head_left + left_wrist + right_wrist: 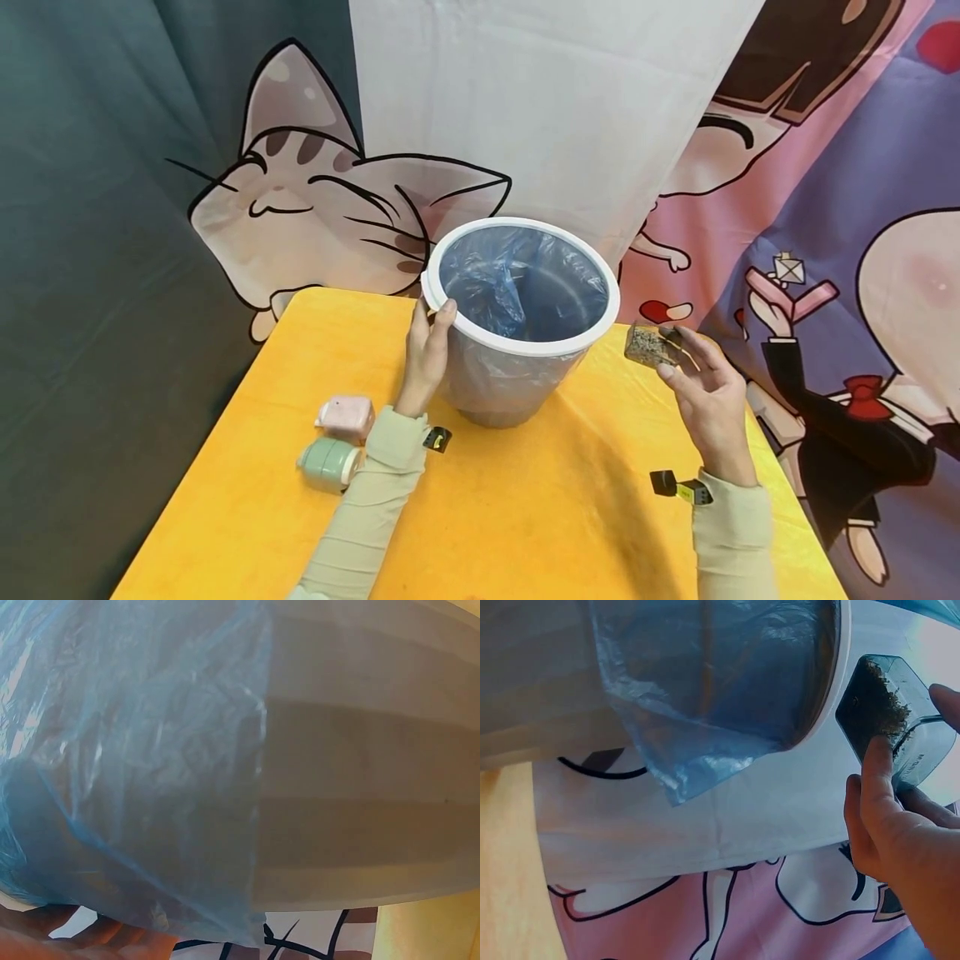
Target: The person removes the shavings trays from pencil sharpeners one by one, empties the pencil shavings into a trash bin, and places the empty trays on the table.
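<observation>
A waste bin (495,392) with a white rim ring (517,346) stands on the yellow table, lined with a thin blue plastic bag (172,750) that folds down over its outside. My left hand (429,354) grips the bin's rim at the left, thumb on top; only parts of its fingers (112,941) show in the left wrist view. To the right of the bin, above the table, my right hand (708,392) holds a small clear box (922,742) between thumb and fingers. Dark, flaky dried bits lie inside the tilted box.
Left of the bin, beside my left forearm, a pink packet (348,417) and a green jar-like container (327,463) lie on the yellow table (510,533). Cartoon-printed cloth (540,108) hangs close behind the table and along its right side.
</observation>
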### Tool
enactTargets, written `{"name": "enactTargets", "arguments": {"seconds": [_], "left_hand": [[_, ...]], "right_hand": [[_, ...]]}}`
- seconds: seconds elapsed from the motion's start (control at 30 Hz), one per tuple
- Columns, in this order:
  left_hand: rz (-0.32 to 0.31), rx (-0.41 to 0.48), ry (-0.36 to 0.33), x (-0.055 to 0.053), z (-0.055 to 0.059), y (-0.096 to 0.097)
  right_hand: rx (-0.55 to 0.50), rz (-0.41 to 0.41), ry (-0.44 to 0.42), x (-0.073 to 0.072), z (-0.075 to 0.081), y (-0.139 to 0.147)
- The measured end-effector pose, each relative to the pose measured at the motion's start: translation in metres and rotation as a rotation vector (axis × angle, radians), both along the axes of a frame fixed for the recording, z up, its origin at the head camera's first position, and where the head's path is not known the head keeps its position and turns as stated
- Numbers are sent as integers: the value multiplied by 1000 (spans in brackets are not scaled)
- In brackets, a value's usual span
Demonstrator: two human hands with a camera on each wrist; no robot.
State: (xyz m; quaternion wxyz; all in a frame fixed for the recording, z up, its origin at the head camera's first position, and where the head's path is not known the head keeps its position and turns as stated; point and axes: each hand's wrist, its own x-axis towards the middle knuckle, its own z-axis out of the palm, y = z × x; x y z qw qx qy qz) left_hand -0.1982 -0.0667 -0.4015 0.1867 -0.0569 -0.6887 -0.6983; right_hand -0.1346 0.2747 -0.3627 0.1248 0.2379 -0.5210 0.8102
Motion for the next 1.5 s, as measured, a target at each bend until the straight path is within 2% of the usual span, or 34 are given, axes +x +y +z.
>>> {"name": "enactTargets", "arguments": {"seconds": [0.2, 0.4, 0.5, 0.9, 1.13, 1.37, 1.5], "left_hand": [[-22, 10, -6, 4, 4, -3], [-28, -1, -2, 18, 25, -1], [-23, -7, 0, 21, 31, 1], [-10, -15, 1, 22, 33, 2], [-10, -10, 4, 23, 34, 1], [-9, -15, 10, 22, 34, 1], [-16, -21, -4, 22, 34, 1]], "right_hand": [[15, -15, -34, -3, 6, -6], [106, -92, -84, -5, 14, -10], [136, -107, -92, -7, 18, -12], [222, -103, -69, -16, 30, -22], [225, -69, -35, -24, 34, -30], [299, -121, -31, -31, 40, -39], [312, -124, -35, -34, 43, -44]]}}
